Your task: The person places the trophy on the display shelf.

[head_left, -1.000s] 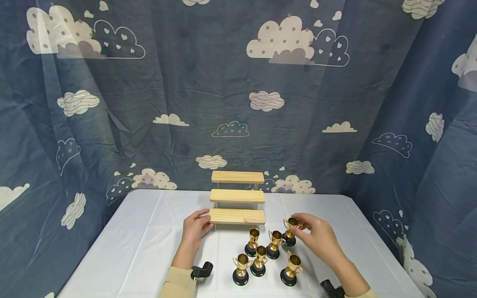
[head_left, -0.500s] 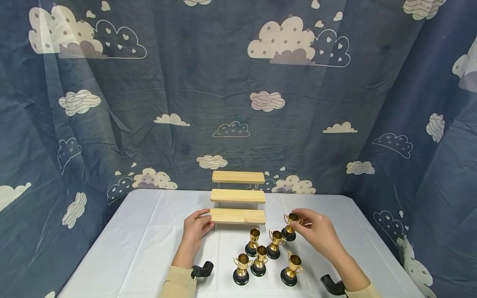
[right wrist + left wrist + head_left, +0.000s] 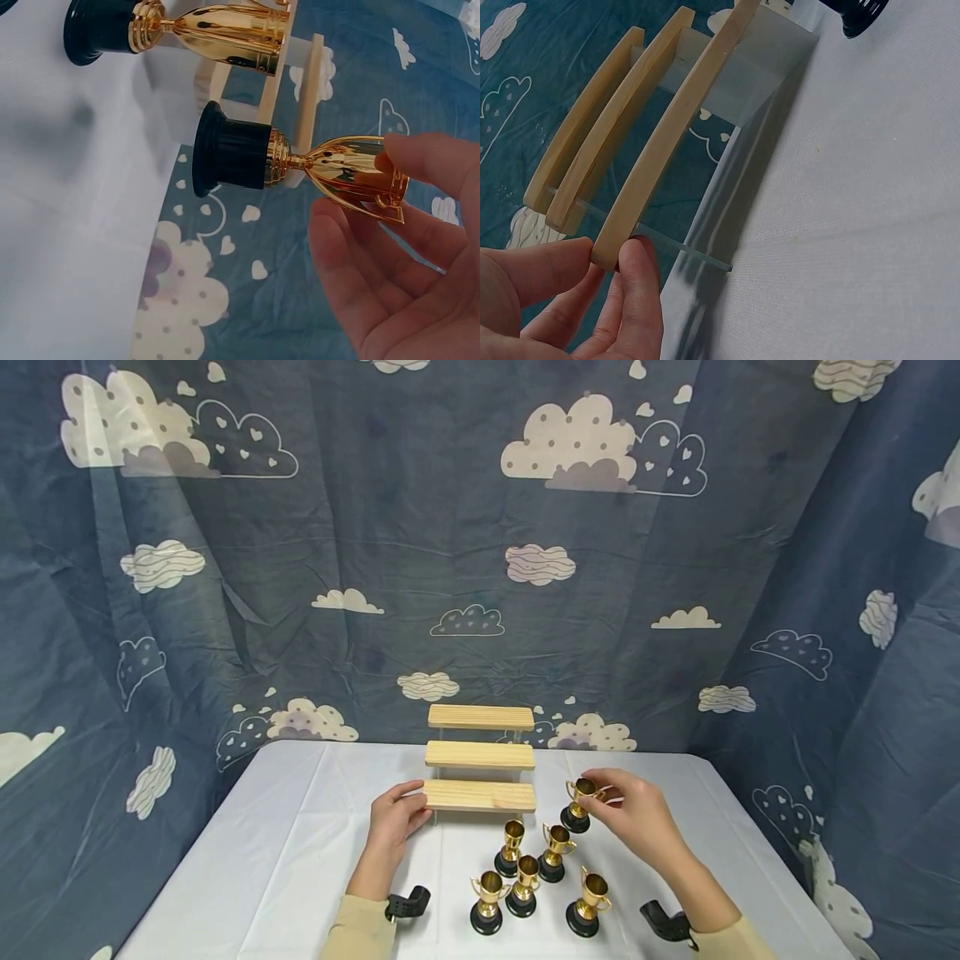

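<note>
The right hand (image 3: 637, 814) pinches a small gold trophy (image 3: 579, 803) lifted off the tabletop (image 3: 285, 843) at centre right; the left hand (image 3: 393, 818) grips the wooden riser's (image 3: 480, 795) lowest step

The trophies (image 3: 525, 881) are finished in shiny gold on black bases. The three-step stand (image 3: 480, 757) is made of pale striped wood. The table (image 3: 285, 852) is covered in white, the backdrop (image 3: 375, 527) printed dark blue with cream clouds.
</note>
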A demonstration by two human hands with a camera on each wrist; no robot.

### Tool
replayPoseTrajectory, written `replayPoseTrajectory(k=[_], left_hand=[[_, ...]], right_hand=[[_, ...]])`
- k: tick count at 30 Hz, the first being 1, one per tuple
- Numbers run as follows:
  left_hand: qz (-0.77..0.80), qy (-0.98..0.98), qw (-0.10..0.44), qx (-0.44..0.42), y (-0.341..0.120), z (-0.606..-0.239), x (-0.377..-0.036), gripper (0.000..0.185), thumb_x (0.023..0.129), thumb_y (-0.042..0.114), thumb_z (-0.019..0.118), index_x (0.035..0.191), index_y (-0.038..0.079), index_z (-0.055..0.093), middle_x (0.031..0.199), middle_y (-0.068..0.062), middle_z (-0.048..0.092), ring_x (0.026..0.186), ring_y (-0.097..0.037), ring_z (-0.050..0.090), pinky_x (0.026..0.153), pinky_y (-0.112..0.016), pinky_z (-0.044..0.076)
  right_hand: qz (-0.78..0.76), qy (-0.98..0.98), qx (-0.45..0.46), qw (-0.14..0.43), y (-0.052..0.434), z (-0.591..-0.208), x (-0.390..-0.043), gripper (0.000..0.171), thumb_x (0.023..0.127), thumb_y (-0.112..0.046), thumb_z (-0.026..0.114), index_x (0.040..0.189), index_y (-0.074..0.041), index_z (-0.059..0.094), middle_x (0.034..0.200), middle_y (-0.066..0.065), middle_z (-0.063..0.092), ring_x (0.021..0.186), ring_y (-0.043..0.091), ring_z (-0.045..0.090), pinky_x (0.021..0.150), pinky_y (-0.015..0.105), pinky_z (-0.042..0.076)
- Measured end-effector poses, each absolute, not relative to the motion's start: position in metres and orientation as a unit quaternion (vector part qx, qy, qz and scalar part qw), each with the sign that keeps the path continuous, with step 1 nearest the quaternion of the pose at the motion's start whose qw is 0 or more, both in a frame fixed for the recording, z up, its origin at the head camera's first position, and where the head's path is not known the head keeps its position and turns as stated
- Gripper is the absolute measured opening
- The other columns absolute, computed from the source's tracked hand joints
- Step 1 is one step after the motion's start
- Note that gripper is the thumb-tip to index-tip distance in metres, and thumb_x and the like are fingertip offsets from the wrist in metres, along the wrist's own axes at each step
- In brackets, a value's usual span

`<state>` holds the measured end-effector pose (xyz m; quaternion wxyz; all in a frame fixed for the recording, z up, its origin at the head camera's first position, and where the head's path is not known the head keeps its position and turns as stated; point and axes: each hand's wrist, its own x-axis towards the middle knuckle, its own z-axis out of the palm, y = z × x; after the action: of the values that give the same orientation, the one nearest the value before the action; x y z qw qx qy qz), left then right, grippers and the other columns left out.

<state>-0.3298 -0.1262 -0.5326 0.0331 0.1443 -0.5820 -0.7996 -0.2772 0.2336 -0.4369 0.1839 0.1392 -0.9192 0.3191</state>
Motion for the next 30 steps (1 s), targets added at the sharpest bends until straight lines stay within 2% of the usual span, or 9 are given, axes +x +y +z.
replayPoseTrajectory(k=[9, 19, 30], left_hand=[[-0.799, -0.583, 0.03, 0.14, -0.127, -0.531, -0.329, 0.037, 0.087, -0.007, 0.068, 0.124, -0.002, 0.066, 0.097, -0.015, 0.069, 0.079, -0.018, 0.069, 0.073, -0.03, 0.061], [-0.797, -0.588, 0.032, 0.137, -0.126, -0.532, -0.329, 0.037, 0.087, -0.008, 0.067, 0.124, -0.002, 0.066, 0.098, -0.015, 0.068, 0.08, -0.018, 0.069, 0.073, -0.03, 0.06], [-0.793, -0.594, 0.034, 0.135, -0.127, -0.532, -0.328, 0.036, 0.087, -0.007, 0.069, 0.122, -0.002, 0.066, 0.097, -0.015, 0.069, 0.079, -0.019, 0.069, 0.075, -0.031, 0.061]], right_hand=[[0.319, -0.919, 0.144, 0.181, 0.228, -0.43, -0.28, 0.034, 0.086, -0.023, 0.081, 0.118, -0.019, 0.071, 0.102, -0.007, 0.07, 0.086, 0.011, 0.066, 0.074, 0.027, 0.059], [0.321, -0.918, 0.155, 0.174, 0.224, -0.422, -0.286, 0.035, 0.087, -0.026, 0.08, 0.12, -0.019, 0.071, 0.1, -0.007, 0.07, 0.086, 0.014, 0.066, 0.075, 0.031, 0.059], [0.333, -0.917, 0.143, 0.165, 0.221, -0.417, -0.293, 0.036, 0.087, -0.03, 0.08, 0.121, -0.021, 0.071, 0.105, -0.004, 0.071, 0.087, 0.016, 0.068, 0.07, 0.031, 0.058]])
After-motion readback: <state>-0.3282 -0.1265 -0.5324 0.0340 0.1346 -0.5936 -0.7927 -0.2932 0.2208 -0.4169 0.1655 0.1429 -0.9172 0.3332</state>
